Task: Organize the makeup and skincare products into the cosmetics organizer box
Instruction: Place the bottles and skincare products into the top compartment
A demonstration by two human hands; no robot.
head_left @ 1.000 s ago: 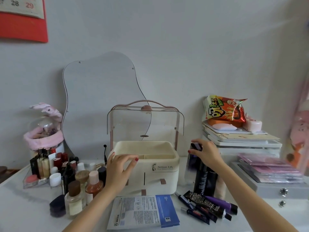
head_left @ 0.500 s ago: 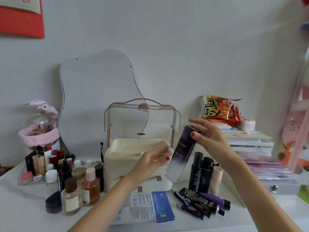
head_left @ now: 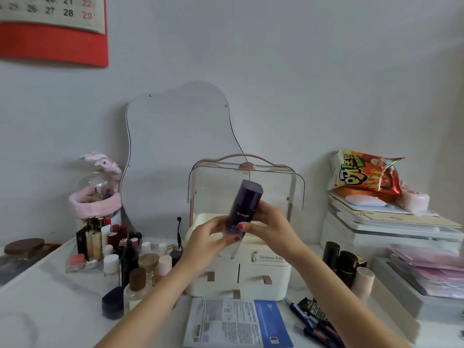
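A tall purple bottle point(head_left: 244, 205) marked REVITALIFT is held tilted in the air above the front of the cream cosmetics organizer box point(head_left: 271, 277). My right hand point(head_left: 272, 226) grips its lower right side. My left hand point(head_left: 207, 238) holds its clear lower end from the left. The box's clear lid point(head_left: 276, 189) with a pink handle stands raised behind the bottle, and the top tray is open. Two small pink-tabbed drawers on the box front are closed.
Several bottles and lipsticks point(head_left: 120, 249) crowd the table at the left. Dark bottles point(head_left: 342, 262) and tubes point(head_left: 315, 320) lie right of the box. A blue and white sachet point(head_left: 238, 322) lies in front. A mirror point(head_left: 175, 156) leans on the wall. Stacked trays and a snack bag point(head_left: 364, 174) stand at right.
My right hand lifted the purple bottle from the group at the right and carried it left over the box. My left hand left the box's edge and took hold of the bottle's lower end.
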